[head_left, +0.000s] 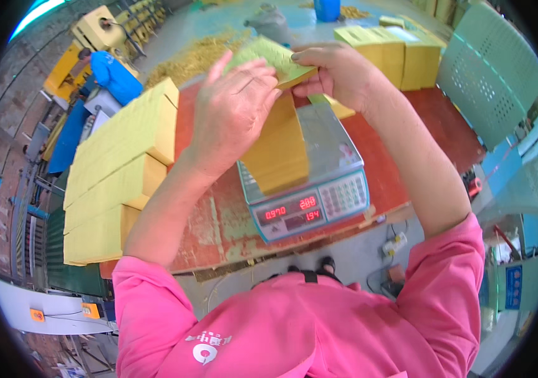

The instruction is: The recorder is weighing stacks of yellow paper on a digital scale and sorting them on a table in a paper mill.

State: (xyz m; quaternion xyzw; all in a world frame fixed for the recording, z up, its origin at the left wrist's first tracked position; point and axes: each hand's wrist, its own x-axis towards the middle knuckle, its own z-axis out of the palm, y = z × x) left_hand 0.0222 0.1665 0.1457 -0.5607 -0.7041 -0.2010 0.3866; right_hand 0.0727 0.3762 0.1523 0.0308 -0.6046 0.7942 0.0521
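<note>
The right hand (341, 69) holds a yellow paper stack (266, 58), thumb on top and fingers beneath. The left hand (234, 110) is at the left side of this stack, fingers extended and slightly spread; blur hides whether they touch it. The held stack is raised above the far side of the weighing scale (338, 160). A darker yellow block (280, 154) lies lengthwise on the scale pan, its near end toward the lit red display (293, 211). The scale stands on the red worktop (212, 217), near its front edge. Yellow stacks (118, 157) line the left side of the worktop; further stacks (376, 47) stand at the far right
</note>
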